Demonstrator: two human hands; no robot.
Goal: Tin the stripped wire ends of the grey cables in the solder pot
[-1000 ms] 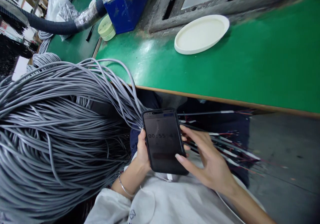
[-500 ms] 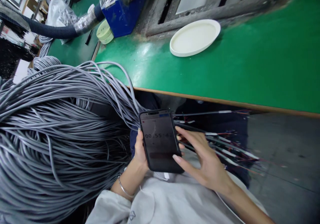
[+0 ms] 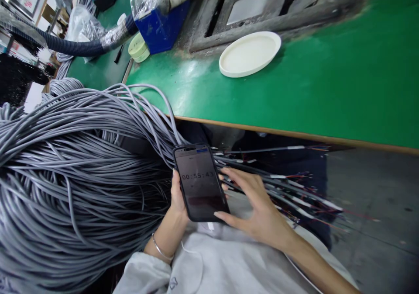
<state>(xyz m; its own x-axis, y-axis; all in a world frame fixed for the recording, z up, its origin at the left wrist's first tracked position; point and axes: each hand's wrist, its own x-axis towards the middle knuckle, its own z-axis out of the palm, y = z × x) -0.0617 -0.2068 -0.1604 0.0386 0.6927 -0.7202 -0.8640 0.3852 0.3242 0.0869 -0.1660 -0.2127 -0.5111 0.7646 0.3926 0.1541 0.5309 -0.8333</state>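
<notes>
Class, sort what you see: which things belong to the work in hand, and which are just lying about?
Work in hand:
phone, gripped by the left hand, right hand at its edge
grey cables, probably: across the lap

Lying about:
cream oval dish
pale green tub
blue box

The left forearm (image 3: 166,230) slants up from the lower left; the left hand (image 3: 179,200) is curled in a grip, its thumb (image 3: 175,182) raised and the tips of its fingers (image 3: 224,187) showing opposite. The right forearm (image 3: 314,263) enters from the lower right, the right hand (image 3: 260,209) turned inward, index finger (image 3: 237,176) and right thumb (image 3: 229,219) spread apart, both pointing left.
</notes>
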